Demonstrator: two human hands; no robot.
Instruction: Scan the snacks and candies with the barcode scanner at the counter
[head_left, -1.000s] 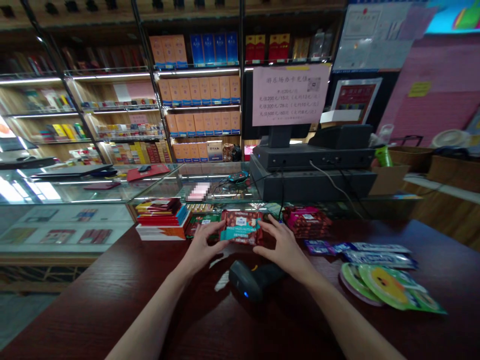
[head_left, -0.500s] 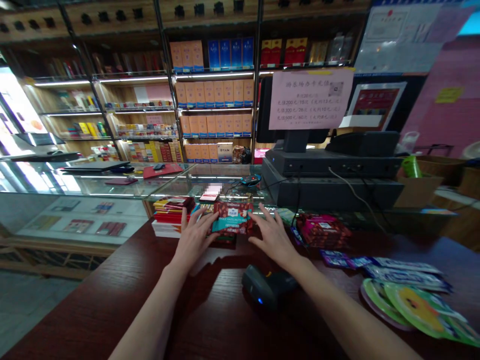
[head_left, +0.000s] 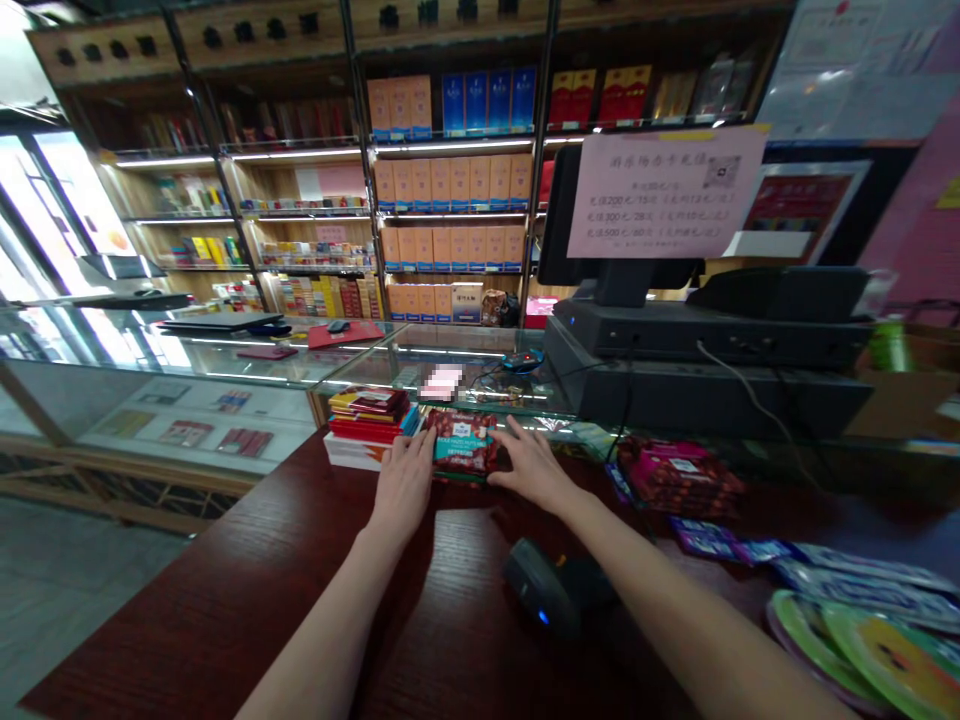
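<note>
A brown and teal packet of hazelnut chocolate [head_left: 463, 446] lies on top of other packets near the back edge of the dark wooden counter. My left hand [head_left: 406, 478] presses its fingers against the packet's left edge. At the opposite edge, my right hand [head_left: 534, 466] has its thumb and fingers curved around the corner, so the packet is held between both hands. Just left of my left hand stands a stack of red, yellow and white boxes and packets [head_left: 367, 432]. A black barcode scanner [head_left: 551, 590] lies in front, close to my right forearm.
Right of my hand sits a pile of brown and pink packets [head_left: 679, 475]. Purple-blue long packets [head_left: 862, 575] and round green packages [head_left: 885, 650] lie at the right. Behind are a glass case [head_left: 420, 350], a mouse [head_left: 523, 361] and a monitor with a pink sign [head_left: 664, 195].
The packet has gone from tilted up to lying flatter and lower on the pile. My fingers have drawn closer against its sides. The view has turned slightly left.
</note>
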